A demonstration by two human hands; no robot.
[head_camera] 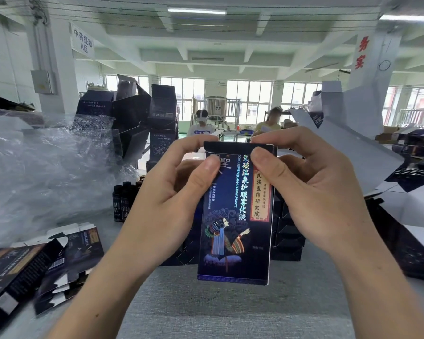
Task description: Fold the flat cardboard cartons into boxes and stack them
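Note:
A dark blue carton [233,231] with gold lettering and a printed figure stands upright in front of me, raised above the grey table [206,302]. My left hand [171,196] grips its upper left edge, thumb on the front face, fingers behind the top. My right hand [311,189] grips the upper right corner, thumb on the front, fingers curled over the top flap. Flat cartons [34,267] lie in a loose pile at the lower left. Folded dark boxes [288,236] are stacked behind the held carton.
Crumpled clear plastic wrap [47,172] fills the left side. Small dark bottles [123,201] stand beside it. Opened dark boxes [137,118] pile up behind. White-backed flat cartons [348,133] lean at the right. Two people [202,123] sit far back.

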